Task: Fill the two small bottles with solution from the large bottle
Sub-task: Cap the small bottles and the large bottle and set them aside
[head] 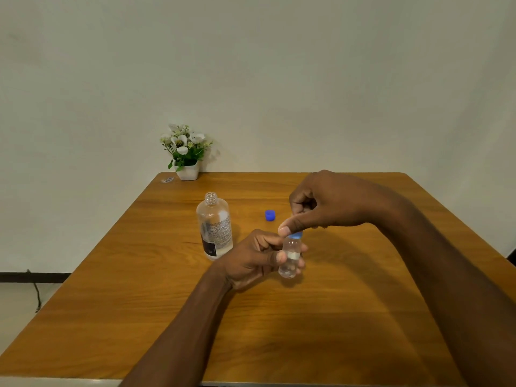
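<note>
The large clear bottle (215, 227) stands uncapped at the table's middle, with a printed label and only a little liquid at its bottom. A blue cap (270, 215) lies on the table to its right. My left hand (251, 261) holds a small clear bottle (290, 256) upright just above the table; it has liquid in it. My right hand (321, 205) pinches the small blue cap (296, 235) sitting on that bottle's neck. A second small bottle is not visible.
A white pot of artificial flowers (186, 152) stands at the wooden table's (279, 331) far left edge, against the wall. A small flat wrapper (167, 179) lies beside it. A dark cable hangs by the floor at left.
</note>
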